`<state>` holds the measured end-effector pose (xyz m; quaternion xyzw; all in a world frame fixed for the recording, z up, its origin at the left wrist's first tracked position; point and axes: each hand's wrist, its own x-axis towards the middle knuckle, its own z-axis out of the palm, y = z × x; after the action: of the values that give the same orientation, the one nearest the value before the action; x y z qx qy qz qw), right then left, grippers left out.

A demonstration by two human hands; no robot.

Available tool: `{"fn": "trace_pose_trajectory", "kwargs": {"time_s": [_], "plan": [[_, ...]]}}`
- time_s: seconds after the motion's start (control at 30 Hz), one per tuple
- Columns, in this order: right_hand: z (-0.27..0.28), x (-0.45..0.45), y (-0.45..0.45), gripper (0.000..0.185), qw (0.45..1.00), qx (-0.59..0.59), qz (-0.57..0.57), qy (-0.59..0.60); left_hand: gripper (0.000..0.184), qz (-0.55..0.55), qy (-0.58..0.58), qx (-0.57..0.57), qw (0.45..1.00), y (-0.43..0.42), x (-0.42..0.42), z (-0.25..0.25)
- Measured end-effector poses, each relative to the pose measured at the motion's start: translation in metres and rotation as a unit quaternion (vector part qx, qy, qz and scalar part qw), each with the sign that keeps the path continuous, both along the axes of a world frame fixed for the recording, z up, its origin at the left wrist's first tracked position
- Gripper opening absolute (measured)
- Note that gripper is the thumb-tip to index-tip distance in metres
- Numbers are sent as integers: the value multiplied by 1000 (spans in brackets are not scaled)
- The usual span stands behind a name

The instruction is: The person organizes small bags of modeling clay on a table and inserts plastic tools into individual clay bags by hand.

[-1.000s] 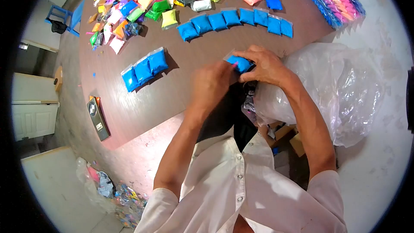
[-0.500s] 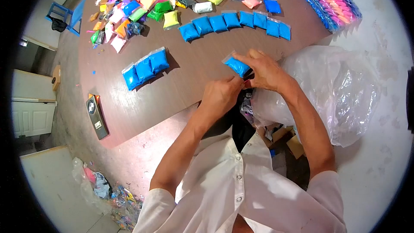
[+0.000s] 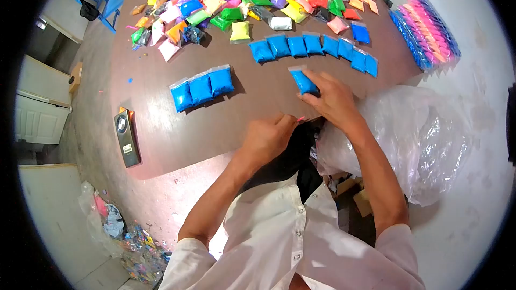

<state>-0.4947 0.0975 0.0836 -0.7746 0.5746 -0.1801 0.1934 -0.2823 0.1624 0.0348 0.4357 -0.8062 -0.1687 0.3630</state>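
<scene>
Between the thumb and fingers of my right hand [image 3: 334, 99] is a small clear packet with blue filling [image 3: 304, 82], held just above the table's near edge. My left hand [image 3: 267, 138] is closed in a pinch, lower and to the left of it. A small pinkish-red piece [image 3: 300, 119] sticks out from its fingertips, too small to identify. On the table to the left lie three blue packets [image 3: 201, 88], side by side and overlapping. Farther back, several more blue packets [image 3: 297, 46] form a curved row.
A heap of colourful packets [image 3: 231, 13] covers the back of the brown table [image 3: 161, 145]. A dark box-like object [image 3: 127, 138] lies at its left edge. Bundled pink and blue packets [image 3: 427, 32] sit at the right; a large clear plastic bag [image 3: 424, 145] bulges beside my right arm.
My hands have moved apart. The right hand has shifted away from the left with the blue packet, which now tilts more upright; the left keeps the small pinkish piece. The camera view has shifted.
</scene>
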Motion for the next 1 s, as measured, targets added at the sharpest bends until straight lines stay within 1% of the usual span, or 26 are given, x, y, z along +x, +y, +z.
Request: {"fn": "trace_pose_trajectory", "kwargs": {"time_s": [0.07, 0.1, 0.17, 0.2, 0.27, 0.3, 0.37, 0.4, 0.47, 0.5, 0.53, 0.57, 0.63, 0.67, 0.7, 0.73, 0.77, 0.8, 0.87, 0.93, 1.0], "plan": [[-3, 12, -17, 67, 998, -50, 21, 39, 9, -9, -11, 1, 1000, -4, -1, -2], [-5, 16, -22, 67, 998, -49, 22, 41, 9, -24, -11, -8, 1000, -5, -2, -2], [-13, 22, -31, 69, 996, -81, 26, 15, 10, -39, -10, -15, 999, -7, 0, -1], [-16, 22, -32, 69, 996, -79, 26, 17, 9, -52, -17, -3, 998, -7, 1, 1], [-23, 15, -27, 66, 991, -132, 20, -3, 9, -66, -20, 12, 998, -10, 4, 3], [-22, 14, -22, 66, 992, -129, 19, 0, 9, -81, -19, 6, 997, -12, 4, 3], [-18, 12, -11, 59, 991, -49, -48, -113, 9, -100, -16, 3, 995, -15, 2, 2], [-22, 10, -12, 59, 991, -47, -52, -110, 11, -122, -6, -8, 992, -18, -1, 1], [-30, 6, -13, 49, 982, -159, -2, -106, 12, -150, 6, -20, 988, -23, -9, -2], [-30, 6, -14, 49, 982, -159, -7, -103, 13, -192, -12, -31, 981, -25, -12, -4], [-29, 9, -17, 47, 982, -152, 22, -109, 15, -232, -31, -44, 971, -27, -17, -6], [-29, 12, -20, 45, 981, -146, 51, -115, 15, -235, -28, -45, 971, -29, -22, -7], [-35, 17, -25, 42, 983, -142, 47, -102, 15, -302, -7, -22, 953, -31, -35, -9], [-38, 19, -26, 38, 985, -138, 45, -92, 15, -306, -6, -22, 952, -31, -40, -9], [-41, 21, -28, 38, 985, -139, 42, -89, 17, -341, -42, -16, 939, -32, -44, -10], [-44, 22, -30, 34, 984, -144, 28, -99, 19, -374, -78, -10, 924, -35, -48, -11], [-47, 23, -30, 31, 983, -146, 13, -108, 19, -377, -77, -10, 923, -37, -52, -15], [-47, 24, -31, 31, 984, -146, 8, -107, 19, -387, -71, -25, 919, -38, -57, -21], [-45, 26, -32, 37, 980, -181, 11, -83, 19, -404, -65, -39, 912, -38, -64, -31], [-45, 27, -33, 37, 979, -191, 7, -70, 19, -389, -45, -47, 919, -36, -68, -35], [-44, 26, -33, 37, 979, -197, 10, -55, 19, -399, -38, -39, 915, -36, -69, -37]]}}
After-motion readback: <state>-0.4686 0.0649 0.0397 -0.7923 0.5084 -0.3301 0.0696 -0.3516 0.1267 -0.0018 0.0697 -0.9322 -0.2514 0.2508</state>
